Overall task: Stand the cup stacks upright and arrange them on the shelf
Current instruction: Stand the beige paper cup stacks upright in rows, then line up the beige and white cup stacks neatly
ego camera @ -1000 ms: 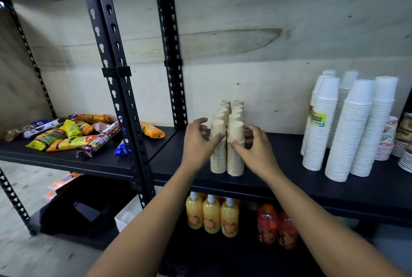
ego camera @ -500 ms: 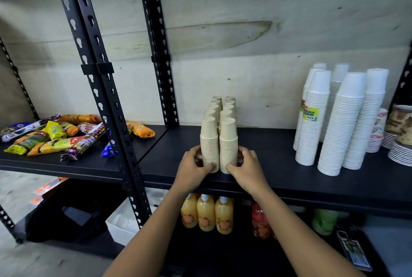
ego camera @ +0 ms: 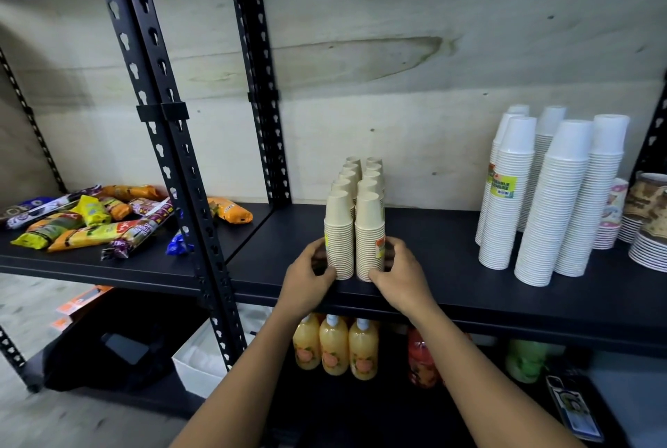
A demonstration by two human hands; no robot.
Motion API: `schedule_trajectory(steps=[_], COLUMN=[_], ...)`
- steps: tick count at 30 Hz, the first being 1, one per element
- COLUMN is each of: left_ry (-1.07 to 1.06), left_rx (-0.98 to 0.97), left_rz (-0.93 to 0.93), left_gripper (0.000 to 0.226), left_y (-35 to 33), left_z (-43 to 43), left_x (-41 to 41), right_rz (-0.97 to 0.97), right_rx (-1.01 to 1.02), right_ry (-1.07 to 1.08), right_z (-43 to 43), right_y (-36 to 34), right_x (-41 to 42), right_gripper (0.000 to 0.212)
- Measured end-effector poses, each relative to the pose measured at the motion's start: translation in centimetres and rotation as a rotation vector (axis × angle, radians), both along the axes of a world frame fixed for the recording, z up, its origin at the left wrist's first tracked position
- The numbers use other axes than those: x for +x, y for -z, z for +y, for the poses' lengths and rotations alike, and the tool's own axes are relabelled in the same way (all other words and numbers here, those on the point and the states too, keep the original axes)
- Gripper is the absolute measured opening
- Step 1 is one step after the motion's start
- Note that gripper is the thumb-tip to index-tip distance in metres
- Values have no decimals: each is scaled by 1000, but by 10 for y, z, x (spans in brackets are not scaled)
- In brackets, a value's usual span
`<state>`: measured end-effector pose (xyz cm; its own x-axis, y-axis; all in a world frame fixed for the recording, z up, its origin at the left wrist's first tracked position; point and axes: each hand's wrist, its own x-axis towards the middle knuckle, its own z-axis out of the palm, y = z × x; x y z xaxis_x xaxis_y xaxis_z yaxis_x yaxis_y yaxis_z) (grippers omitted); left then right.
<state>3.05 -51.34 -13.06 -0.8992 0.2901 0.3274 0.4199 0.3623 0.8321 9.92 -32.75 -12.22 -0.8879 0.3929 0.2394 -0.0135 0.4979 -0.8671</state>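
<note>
Matte black shelf [ego camera: 451, 249], ribbed beige cup stacks [ego camera: 362, 227]

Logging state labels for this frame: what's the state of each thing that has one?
beige cup stacks: upright, two rows side by side.
left hand: grips the front left stack's base.
right hand: grips the front right stack's base.
white cup stacks: upright.
snack packets: lying flat, loose pile.
juice bottles: upright, capped.

both hands [ego camera: 306, 279] around upright beige cup stacks [ego camera: 355, 231]
</note>
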Motion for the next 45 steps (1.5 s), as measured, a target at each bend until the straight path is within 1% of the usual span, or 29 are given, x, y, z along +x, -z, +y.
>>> schedule_trajectory(steps=[3, 6, 9, 12, 15, 19, 21, 24, 26, 31, 43, 45], left_ry=[-40, -115, -158, -109, -78, -112, -113, -112, -129, -166, -174, -169], left_rx=[-40, -102, -92, -110, -70, -38, -21, -66, -105, -110, -117, -111], left_rz=[68, 122, 147, 151, 113, 130, 127, 152, 174, 200, 206, 207], left_gripper=[66, 62, 61, 63, 57, 45, 45, 52, 49, 47, 50, 51], left_y=[3, 4, 7, 8, 8, 9, 10, 10, 10, 12, 14, 15], left_z=[5, 11, 16, 12, 5, 4, 5, 4, 4, 7, 6, 6], left_x=[-2, -3, -4, -4, -7, -9, -10, -11, -11, -9, -7, -7], right_rz=[-31, 8, 39, 39, -8, 1, 0, 9, 13, 18, 16, 15], right_rx=[67, 127, 137, 104, 136, 201, 224, 235, 242, 247, 296, 288], right_ry=[46, 119, 131, 55, 45, 140, 152, 157, 158, 169, 175, 165], right_z=[-4, -8, -8, -1, 1, -7, -9, -9, -9, -10, -9, -8], right_y=[1, 4, 7, 8, 8, 7, 8, 8, 9, 8, 10, 11], right_x=[-3, -5, -4, -4, -4, -3, -2, -1, 0, 1, -1, -2], right_gripper=[69, 62, 66, 70, 68, 53, 52, 51, 50, 50, 50, 53])
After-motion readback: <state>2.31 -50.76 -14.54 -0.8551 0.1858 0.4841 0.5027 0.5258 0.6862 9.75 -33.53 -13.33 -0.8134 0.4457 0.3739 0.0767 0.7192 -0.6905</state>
